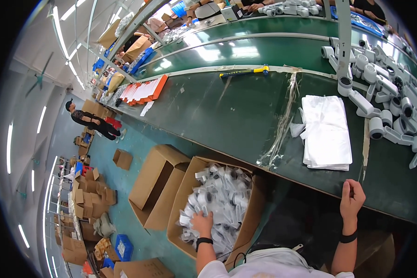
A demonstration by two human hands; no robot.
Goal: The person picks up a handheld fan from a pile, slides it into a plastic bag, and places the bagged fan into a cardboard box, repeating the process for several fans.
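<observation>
My left hand (pixel 202 224) reaches into an open cardboard box (pixel 177 221) and rests on white plastic parts (pixel 224 197) wrapped in clear bags. Its thumb stands apart from the fingers, whose tips are partly hidden among the bags; I see no part gripped. At the near edge of the dark green table (pixel 208 111), my right hand (pixel 352 198) is curled closed, with nothing visible in it. Just beyond it lies a stack of flat white plastic bags (pixel 326 134). Unwrapped white and grey jointed parts (pixel 384 83) are heaped to the right.
A yellow-and-black hammer (pixel 245 72) lies by the table's far rail. Orange-and-white flat pieces (pixel 144 91) sit at its left end. Beside the filled box stands another open carton (pixel 157 185). A person (pixel 90 118) stands in the aisle; others work beyond the green conveyor (pixel 273 51).
</observation>
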